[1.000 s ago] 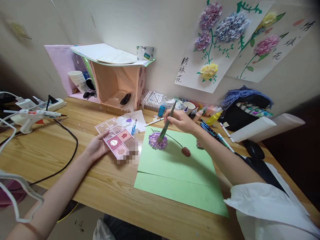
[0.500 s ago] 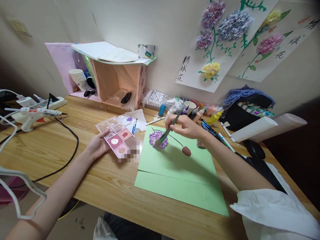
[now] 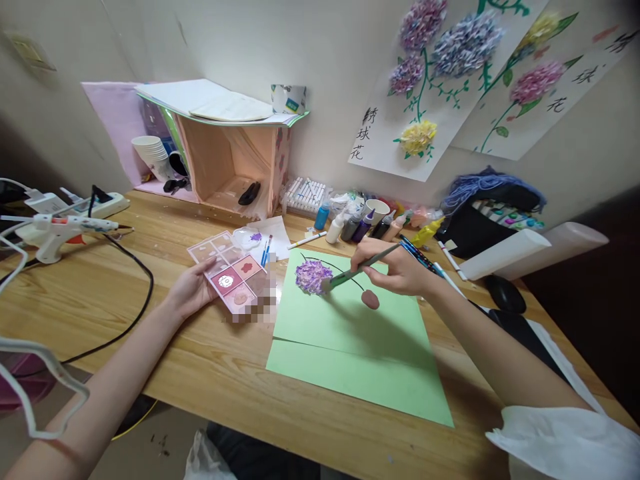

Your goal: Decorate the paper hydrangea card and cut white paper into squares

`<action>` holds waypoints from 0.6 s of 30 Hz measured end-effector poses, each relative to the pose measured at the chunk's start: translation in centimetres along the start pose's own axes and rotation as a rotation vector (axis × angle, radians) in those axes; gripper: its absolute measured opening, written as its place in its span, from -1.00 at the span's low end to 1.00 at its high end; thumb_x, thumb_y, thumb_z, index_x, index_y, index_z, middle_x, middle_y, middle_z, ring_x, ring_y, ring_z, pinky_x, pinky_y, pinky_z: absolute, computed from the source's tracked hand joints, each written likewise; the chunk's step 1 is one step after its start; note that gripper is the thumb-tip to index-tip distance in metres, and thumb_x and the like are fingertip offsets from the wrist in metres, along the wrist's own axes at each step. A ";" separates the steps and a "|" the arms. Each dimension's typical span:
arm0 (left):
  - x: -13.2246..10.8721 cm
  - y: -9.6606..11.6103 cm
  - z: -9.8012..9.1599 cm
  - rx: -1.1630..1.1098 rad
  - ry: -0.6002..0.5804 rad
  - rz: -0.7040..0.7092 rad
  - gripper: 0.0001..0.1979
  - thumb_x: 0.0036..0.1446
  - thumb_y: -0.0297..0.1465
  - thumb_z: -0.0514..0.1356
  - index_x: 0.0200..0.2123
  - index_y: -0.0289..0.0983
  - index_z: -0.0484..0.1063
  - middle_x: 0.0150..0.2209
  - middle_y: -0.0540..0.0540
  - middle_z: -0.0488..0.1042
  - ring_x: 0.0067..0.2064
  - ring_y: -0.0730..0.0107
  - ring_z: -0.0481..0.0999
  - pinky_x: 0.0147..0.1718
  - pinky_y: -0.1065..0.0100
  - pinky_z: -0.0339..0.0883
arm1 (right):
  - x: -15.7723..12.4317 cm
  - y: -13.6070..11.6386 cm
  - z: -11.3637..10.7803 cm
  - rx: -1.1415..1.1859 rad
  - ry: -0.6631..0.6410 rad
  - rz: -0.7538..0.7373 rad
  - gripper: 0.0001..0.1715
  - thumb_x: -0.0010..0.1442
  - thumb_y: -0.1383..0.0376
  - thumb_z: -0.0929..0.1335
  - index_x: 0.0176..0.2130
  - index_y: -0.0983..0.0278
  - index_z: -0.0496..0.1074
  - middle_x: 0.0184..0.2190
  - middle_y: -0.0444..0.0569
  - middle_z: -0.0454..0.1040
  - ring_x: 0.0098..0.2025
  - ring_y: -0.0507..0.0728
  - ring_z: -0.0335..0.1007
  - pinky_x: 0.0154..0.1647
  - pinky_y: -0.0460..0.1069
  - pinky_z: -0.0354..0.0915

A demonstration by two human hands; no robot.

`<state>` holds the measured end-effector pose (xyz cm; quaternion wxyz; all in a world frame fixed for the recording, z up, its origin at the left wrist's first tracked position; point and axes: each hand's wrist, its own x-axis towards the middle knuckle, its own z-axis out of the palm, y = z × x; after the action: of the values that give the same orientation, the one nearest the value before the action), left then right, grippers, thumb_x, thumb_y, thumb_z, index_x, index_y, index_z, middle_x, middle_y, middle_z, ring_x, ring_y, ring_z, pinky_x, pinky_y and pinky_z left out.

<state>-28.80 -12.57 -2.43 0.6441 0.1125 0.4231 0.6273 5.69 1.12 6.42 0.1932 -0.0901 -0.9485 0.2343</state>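
Observation:
My left hand [image 3: 191, 291] holds an open makeup palette [image 3: 237, 288] by its left side; its pans are pink and reddish, and its lid is folded back. In my right hand [image 3: 387, 265] is a brush [image 3: 356, 271] with a green handle, its fingers closed round the handle. The brush tip touches or is very near the right edge of a purple paper flower [image 3: 313, 276]. That flower lies on a green sheet of paper [image 3: 350, 363], beside a thin dark curved line and a brownish-pink oval [image 3: 371, 299].
A hot glue gun [image 3: 60, 233] with cables lies at the left. Behind are a peach box [image 3: 230, 160], a white palette [image 3: 247, 237], small brushes [image 3: 267, 251] and paint bottles [image 3: 353, 227]. A black mouse [image 3: 505, 295] sits at the right.
My right hand has moved right, and the brush has swung from steep to nearly level, its tip going from the flower's middle to its right edge. The left hand still holds the palette.

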 end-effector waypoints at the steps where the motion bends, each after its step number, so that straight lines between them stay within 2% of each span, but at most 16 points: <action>1: 0.0 0.0 0.0 0.001 0.004 0.000 -0.54 0.24 -0.48 -0.09 0.21 -0.41 0.09 -0.12 -0.26 0.52 -0.10 0.18 0.53 -0.13 0.19 0.43 | -0.2 0.1 0.0 0.001 0.003 0.005 -0.81 0.07 0.46 0.22 -0.31 0.26 0.36 -0.42 -0.06 0.40 -0.35 0.08 0.26 -0.30 -0.02 0.20; 9: -0.2 0.2 0.4 0.028 0.027 -0.015 -0.55 0.26 -0.48 -0.13 0.20 -0.51 0.06 -0.17 -0.25 0.55 -0.14 0.21 0.54 -0.14 0.23 0.42 | -1.4 0.3 -0.4 0.005 0.000 0.048 -0.81 0.10 0.44 0.22 -0.32 0.25 0.37 -0.40 -0.07 0.41 -0.34 0.08 0.30 -0.30 -0.02 0.22; 15: -0.3 0.2 0.6 0.040 0.041 -0.021 -0.56 0.27 -0.47 -0.12 0.18 -0.49 0.10 -0.17 -0.25 0.54 -0.13 0.23 0.54 -0.14 0.24 0.42 | -1.7 0.4 -0.6 0.011 0.018 0.083 -0.84 0.12 0.41 0.22 -0.33 0.24 0.37 -0.42 -0.07 0.41 -0.36 0.07 0.32 -0.33 -0.03 0.23; 18: -0.3 0.2 0.6 0.030 0.035 -0.016 -0.56 0.26 -0.48 -0.12 0.18 -0.49 0.10 -0.17 -0.25 0.54 -0.14 0.23 0.54 -0.14 0.23 0.42 | -1.7 0.5 -0.6 0.037 0.076 0.094 -0.84 0.13 0.40 0.22 -0.32 0.24 0.37 -0.42 -0.08 0.40 -0.37 0.07 0.32 -0.34 -0.03 0.25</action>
<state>-28.49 -12.60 -1.84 0.6396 0.1076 0.4445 0.6178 7.51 1.32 6.09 0.2196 -0.1399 -0.9307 0.2568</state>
